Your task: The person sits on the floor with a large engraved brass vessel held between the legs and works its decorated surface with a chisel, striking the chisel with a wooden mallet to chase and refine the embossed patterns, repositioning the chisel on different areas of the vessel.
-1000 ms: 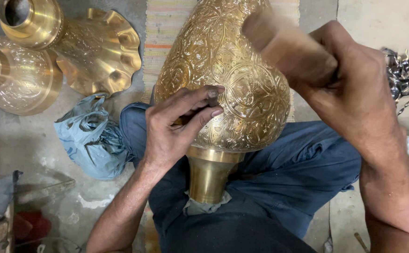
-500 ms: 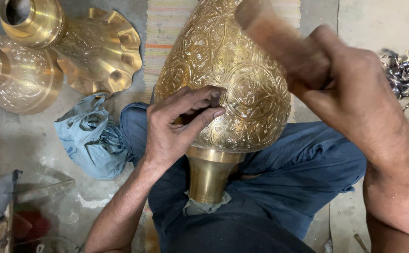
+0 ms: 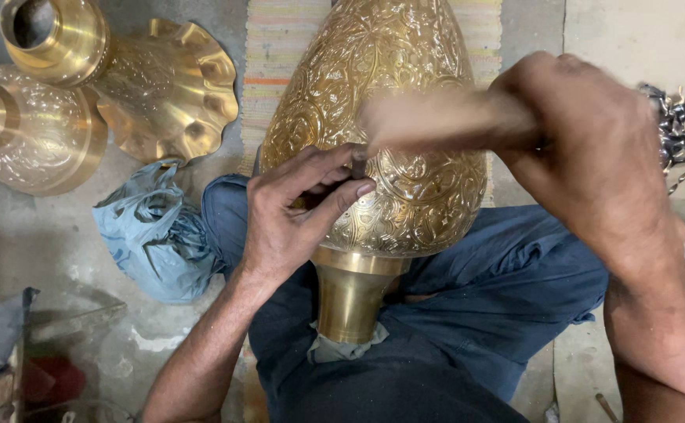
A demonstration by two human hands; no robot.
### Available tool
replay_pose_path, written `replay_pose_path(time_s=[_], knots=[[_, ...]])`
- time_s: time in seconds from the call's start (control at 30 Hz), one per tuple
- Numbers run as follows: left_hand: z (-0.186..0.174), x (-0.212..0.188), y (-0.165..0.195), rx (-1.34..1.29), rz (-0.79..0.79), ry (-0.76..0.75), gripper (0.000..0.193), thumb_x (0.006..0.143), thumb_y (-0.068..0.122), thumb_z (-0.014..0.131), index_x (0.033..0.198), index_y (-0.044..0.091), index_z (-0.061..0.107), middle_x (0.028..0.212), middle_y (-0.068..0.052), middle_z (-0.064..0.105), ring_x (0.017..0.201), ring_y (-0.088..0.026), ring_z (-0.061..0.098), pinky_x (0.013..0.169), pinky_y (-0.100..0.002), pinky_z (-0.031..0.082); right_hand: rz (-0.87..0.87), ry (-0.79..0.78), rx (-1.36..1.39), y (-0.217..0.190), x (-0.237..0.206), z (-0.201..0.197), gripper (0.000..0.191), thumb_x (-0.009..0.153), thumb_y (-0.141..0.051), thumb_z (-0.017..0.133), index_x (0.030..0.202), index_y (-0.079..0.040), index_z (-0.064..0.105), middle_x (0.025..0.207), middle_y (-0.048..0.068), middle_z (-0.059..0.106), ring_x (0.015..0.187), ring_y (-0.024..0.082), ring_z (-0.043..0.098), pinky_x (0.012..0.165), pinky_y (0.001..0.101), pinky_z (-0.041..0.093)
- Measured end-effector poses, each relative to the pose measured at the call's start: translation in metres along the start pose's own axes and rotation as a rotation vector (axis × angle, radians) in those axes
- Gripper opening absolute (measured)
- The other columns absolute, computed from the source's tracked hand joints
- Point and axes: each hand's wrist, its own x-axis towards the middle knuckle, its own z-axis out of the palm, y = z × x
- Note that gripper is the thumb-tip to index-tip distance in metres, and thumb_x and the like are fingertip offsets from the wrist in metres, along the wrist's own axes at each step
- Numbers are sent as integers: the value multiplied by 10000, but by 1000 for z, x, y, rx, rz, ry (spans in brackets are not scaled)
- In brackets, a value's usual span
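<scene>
A large engraved brass vase lies across my lap, its plain neck pointing toward me. My left hand rests on the vase's patterned belly and pinches a small dark punch against the metal. My right hand grips a wooden mallet, blurred with motion, its head right over the punch.
Two more brass vases and a fluted brass piece lie at the upper left. A crumpled blue plastic bag sits beside my left knee. A striped mat lies under the vase. Metal tools rest at the right edge.
The mallet in my right hand has swung down from a raised tilt to lie level over the punch. My left hand and the vase have stayed put.
</scene>
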Motion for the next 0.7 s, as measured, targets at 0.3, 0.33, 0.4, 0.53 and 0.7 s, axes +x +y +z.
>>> replay_pose_path(time_s=[0.3,0.33,0.4,0.53,0.7], knots=[[-2,-1,3,-29,55,4,359,924,97,843,1250,28,710,1078,-99,772,971,-157,787,844,-270,654,-15,9,298,1,-3,-1,244,952,-87,786,1054,17,591,796,148,683,708,231,719,576,346,588],[-2,-1,3,-37,48,6,354,927,94,838,1251,28,712,1070,-96,772,973,-158,789,843,-271,657,-32,30,276,1,-3,-2,254,947,-93,793,1058,19,594,798,151,684,712,236,720,585,354,587],[-1,0,3,-67,53,13,345,939,90,826,1258,26,710,1097,-100,771,985,-161,788,851,-272,662,-64,85,247,0,-2,-3,268,937,-96,802,1064,24,599,813,165,685,725,251,721,592,370,577],[-1,2,2,-62,60,9,344,940,95,827,1250,15,703,1110,-103,769,984,-163,786,857,-276,665,-62,118,347,-2,-1,-3,226,1023,-86,744,1117,12,563,868,144,666,776,228,719,638,320,599],[-1,-1,0,-6,45,-5,321,921,109,843,1204,18,722,1061,-104,772,965,-167,791,825,-279,668,-29,1,-53,-4,-3,-2,277,874,-187,802,1045,-84,610,755,63,652,719,202,710,685,390,580]])
